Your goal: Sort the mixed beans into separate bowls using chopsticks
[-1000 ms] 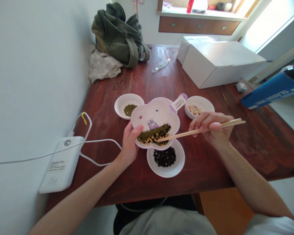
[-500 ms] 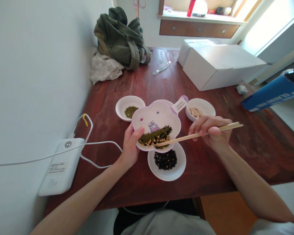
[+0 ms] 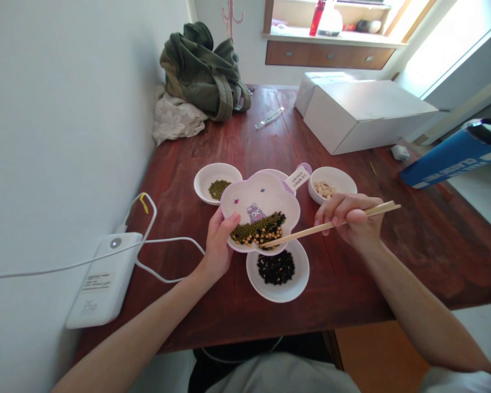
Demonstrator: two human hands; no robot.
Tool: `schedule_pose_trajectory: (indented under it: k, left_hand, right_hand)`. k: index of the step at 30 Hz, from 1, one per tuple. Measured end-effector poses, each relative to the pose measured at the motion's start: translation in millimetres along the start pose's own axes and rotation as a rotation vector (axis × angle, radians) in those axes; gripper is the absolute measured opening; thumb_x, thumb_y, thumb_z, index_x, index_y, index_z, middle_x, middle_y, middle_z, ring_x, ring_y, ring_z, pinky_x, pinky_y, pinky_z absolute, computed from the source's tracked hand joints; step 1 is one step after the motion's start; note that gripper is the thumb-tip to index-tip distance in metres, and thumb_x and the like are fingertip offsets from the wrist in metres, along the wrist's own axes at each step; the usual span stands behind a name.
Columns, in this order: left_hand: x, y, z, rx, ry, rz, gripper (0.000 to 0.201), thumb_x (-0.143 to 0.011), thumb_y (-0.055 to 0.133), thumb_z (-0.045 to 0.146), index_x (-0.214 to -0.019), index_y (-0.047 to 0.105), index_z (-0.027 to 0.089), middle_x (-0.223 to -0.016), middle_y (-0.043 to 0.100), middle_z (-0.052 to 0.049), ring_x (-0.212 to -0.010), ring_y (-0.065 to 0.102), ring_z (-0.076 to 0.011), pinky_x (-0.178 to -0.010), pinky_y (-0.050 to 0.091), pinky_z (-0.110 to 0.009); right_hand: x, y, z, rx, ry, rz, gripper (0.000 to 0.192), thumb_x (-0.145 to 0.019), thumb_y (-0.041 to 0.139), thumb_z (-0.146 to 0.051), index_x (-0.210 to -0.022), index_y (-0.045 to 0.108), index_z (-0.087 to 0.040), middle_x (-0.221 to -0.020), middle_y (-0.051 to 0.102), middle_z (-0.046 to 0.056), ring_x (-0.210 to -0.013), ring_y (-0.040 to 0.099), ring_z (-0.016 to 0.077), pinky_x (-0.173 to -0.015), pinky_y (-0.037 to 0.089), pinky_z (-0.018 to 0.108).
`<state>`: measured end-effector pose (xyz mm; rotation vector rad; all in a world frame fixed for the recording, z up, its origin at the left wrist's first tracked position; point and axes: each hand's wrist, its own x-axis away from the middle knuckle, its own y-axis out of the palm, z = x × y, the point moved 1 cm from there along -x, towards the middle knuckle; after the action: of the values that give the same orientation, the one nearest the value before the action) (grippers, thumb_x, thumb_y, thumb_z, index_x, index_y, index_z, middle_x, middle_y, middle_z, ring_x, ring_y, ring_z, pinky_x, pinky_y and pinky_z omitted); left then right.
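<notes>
Head view, one entry. Left hand (image 3: pixel 220 240): closed on the near-left rim of the flower-shaped bowl (image 3: pixel 245 194), thumb over the edge, bowl tilted toward the person and lifted above the table (image 3: pixel 413 245). Bowl contents: mixed green and yellow beans (image 3: pixel 259 229) heaped at its 6 o'clock side. Right hand (image 3: pixel 349 218): fingers closed round a pair of chopsticks (image 3: pixel 331 225), tips close together and lying in the beans; whether they pinch a bean cannot be told. Directly under the bowl's near edge, at 6 o'clock: white dish of black beans (image 3: pixel 277 268), near the table's front edge. At 10 o'clock: dish of green beans (image 3: pixel 216 183). At 2 o'clock: dish of pale beans (image 3: pixel 331 185). Open wood lies right of the right hand and between the dishes and the white boxes (image 3: pixel 364 109) at 1 o'clock. Far left corner: green bag (image 3: pixel 202 68) against the wall. At 8 o'clock: white device (image 3: pixel 102 278) with cable, on the table's left edge.
</notes>
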<state>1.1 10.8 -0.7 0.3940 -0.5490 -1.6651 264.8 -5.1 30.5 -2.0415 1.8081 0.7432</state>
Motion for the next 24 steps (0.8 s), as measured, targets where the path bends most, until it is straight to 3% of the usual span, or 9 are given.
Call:
schedule_pose_trajectory:
  k: [6,19,24]
  left_hand:
    - [-0.6,-1.8,-1.6,0.010,-0.007,0.040,0.040,-0.082,0.079,0.036,-0.118,0.075,0.019,-0.108,0.079,-0.006,-0.112,0.072,-0.0301,-0.094,0.059,-0.038]
    - [-0.4,-0.5,0.3,0.004,-0.019,0.044,0.041,-0.083,0.078,0.038,-0.117,0.073,0.017,-0.111,0.079,-0.009,-0.111,0.073,-0.0314,-0.093,0.060,-0.039]
    - [-0.2,-1.0,0.5,0.000,-0.017,0.046,0.042,-0.084,0.077,0.037,-0.121,0.072,0.018,-0.111,0.079,-0.008,-0.109,0.073,-0.0298,-0.093,0.059,-0.037]
  right_hand:
    - [-0.2,-0.8,0.1,-0.011,0.003,-0.027,0.035,-0.092,0.074,-0.047,-0.074,0.077,-0.018,-0.067,0.068,0.006,-0.058,0.071,0.0220,-0.037,0.053,0.030]
    - [-1.5,-0.2,0.3,-0.026,-0.019,-0.018,0.038,-0.092,0.074,-0.049,-0.071,0.076,-0.017,-0.063,0.065,0.005,-0.057,0.071,0.0217,-0.034,0.052,0.028]
    - [-3.8,-0.2,-3.1,-0.053,-0.015,0.070,0.045,-0.093,0.071,-0.054,-0.066,0.073,-0.018,-0.058,0.059,0.002,-0.050,0.066,0.0183,-0.032,0.046,0.025]
